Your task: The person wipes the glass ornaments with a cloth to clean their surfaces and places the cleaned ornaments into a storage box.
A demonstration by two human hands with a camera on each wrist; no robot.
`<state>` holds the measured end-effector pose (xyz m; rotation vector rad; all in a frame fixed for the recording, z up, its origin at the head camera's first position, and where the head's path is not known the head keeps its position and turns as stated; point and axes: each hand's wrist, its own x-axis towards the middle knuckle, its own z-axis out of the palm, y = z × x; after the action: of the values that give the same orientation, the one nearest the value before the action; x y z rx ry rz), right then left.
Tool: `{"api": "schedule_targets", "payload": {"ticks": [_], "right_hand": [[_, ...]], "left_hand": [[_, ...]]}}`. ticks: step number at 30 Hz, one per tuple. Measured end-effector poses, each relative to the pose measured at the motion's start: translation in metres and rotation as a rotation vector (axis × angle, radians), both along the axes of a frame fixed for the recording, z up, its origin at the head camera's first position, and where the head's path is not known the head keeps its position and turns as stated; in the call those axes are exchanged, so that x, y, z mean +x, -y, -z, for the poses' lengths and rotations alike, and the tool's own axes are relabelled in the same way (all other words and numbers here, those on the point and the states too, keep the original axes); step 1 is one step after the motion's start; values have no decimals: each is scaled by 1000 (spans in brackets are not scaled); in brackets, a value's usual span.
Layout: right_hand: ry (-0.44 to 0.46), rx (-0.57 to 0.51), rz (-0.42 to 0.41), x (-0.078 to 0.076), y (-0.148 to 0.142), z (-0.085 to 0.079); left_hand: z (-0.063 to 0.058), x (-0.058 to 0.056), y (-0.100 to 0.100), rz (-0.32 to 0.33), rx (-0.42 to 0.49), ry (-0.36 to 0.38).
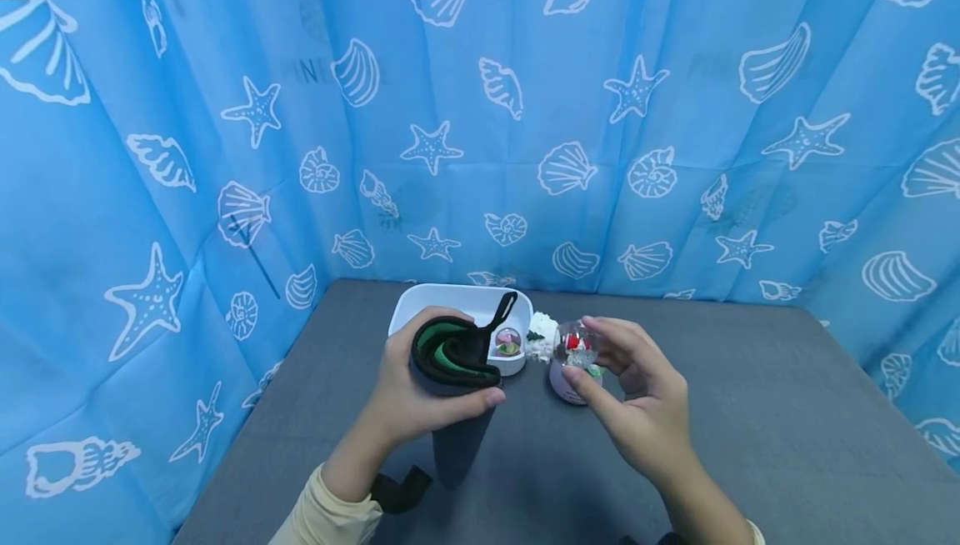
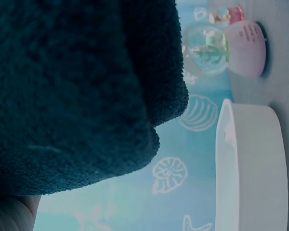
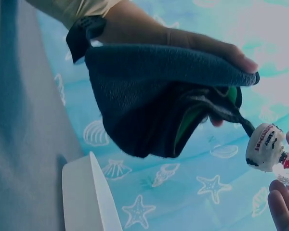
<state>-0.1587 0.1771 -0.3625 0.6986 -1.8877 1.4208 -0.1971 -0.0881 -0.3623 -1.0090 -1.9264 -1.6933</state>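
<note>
My left hand [image 1: 393, 399] grips a folded dark towel [image 1: 457, 374] with green inner layers and a black hanging loop [image 1: 504, 310]. In the left wrist view the towel's fuzzy pile [image 2: 72, 106] fills much of the picture. My right hand [image 1: 637, 391] pinches a small snow globe [image 1: 577, 342] by its clear ball, between thumb and fingers. It lies sideways, its white lettered base [image 3: 266, 146] pointing toward the towel, with a red figure inside. Just below it on the table stands another snow globe with a pale pink base [image 2: 248, 50].
A white tray [image 1: 420, 295] stands on the grey table [image 1: 750, 412] behind the towel. In its right corner sits a clear dome [image 1: 507, 342] with a pink and green figure. A blue curtain [image 1: 480, 112] printed with shells and starfish hangs behind and at both sides.
</note>
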Motion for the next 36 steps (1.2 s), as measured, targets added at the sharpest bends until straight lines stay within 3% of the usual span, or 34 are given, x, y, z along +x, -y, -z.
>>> {"api": "schedule_targets", "payload": {"ticks": [8, 13, 21, 30, 36], "right_hand": [[108, 86, 59, -11, -2, 4], [115, 121, 86, -21, 0, 6], [113, 220, 97, -43, 17, 10], [175, 338, 42, -89, 49, 14], [211, 423, 94, -116, 70, 27]], "left_hand": [[-1, -6, 8, -34, -9, -20], [-4, -12, 20, -57, 30, -62], [-6, -14, 29, -89, 29, -46], [-10, -18, 44, -158, 34, -62], [-6, -22, 45, -149, 15, -71]]}}
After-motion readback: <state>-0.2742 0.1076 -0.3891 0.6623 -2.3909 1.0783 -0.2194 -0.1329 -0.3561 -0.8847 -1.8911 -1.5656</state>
